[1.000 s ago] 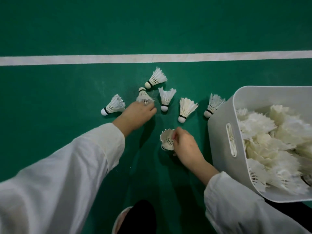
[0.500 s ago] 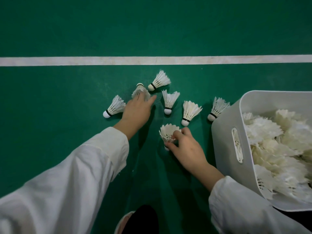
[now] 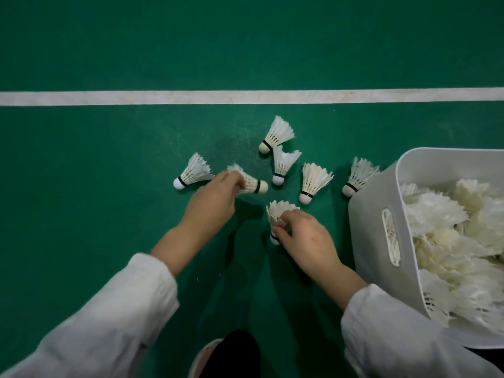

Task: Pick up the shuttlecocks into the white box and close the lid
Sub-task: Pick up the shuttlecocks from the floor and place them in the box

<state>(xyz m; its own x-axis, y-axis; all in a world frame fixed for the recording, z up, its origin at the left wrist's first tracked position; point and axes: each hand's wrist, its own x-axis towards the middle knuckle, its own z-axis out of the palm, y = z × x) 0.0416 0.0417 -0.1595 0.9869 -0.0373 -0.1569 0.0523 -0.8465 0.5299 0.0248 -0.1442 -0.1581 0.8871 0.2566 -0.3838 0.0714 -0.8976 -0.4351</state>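
Left hand (image 3: 215, 199) pinching the skirt of a white feathered shuttlecock (image 3: 252, 184); right hand (image 3: 305, 236) gripping another feathered shuttlecock (image 3: 276, 214); five lie loose on the green court floor (image 3: 109, 214) beside the open, shuttlecock-filled white plastic box (image 3: 368, 227)

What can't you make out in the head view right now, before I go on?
- White box: right side cut off by the frame edge; no lid in view.
- Shuttlecock in the right hand: fingers cover part of it.
- Shuttlecock in the left hand: motion-blurred.
- Count inside the box: feathers overlap.
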